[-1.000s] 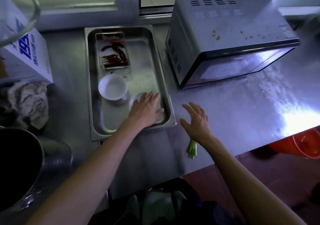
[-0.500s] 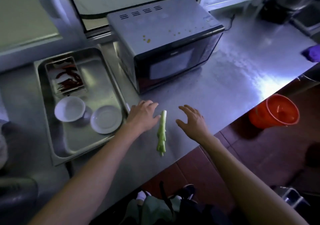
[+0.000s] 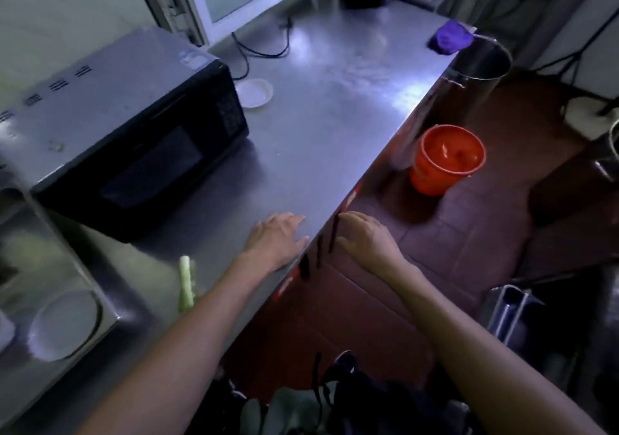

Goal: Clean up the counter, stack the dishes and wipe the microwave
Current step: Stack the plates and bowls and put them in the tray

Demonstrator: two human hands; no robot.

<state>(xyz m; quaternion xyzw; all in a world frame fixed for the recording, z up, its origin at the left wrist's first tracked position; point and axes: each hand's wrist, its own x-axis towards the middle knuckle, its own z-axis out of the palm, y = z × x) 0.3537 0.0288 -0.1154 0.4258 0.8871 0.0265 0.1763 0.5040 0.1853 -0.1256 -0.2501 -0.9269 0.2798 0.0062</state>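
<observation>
Two hands, both with fingers loosely spread and holding nothing: left hand (image 3: 275, 237) flat on the stainless-steel surface (image 3: 335, 106) at its front edge, right hand (image 3: 366, 238) just off that edge, above the floor. One dark box-shaped microwave (image 3: 127, 140), left rear. One pale green vegetable stalk (image 3: 186, 282) beside the left forearm. One shallow metal tray (image 3: 77, 269), far left, holding a white round dish (image 3: 65, 324). One small white plate (image 3: 253, 92) behind the microwave. One purple cloth (image 3: 450, 37), far corner. One orange plastic bucket (image 3: 445, 160) on the floor.

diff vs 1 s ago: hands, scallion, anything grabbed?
Left hand left the white saucer in the steel tray and moved right to the steel counter's edge; right hand moved off the edge. Nothing grabbed. Green scallion stalk lies untouched.
</observation>
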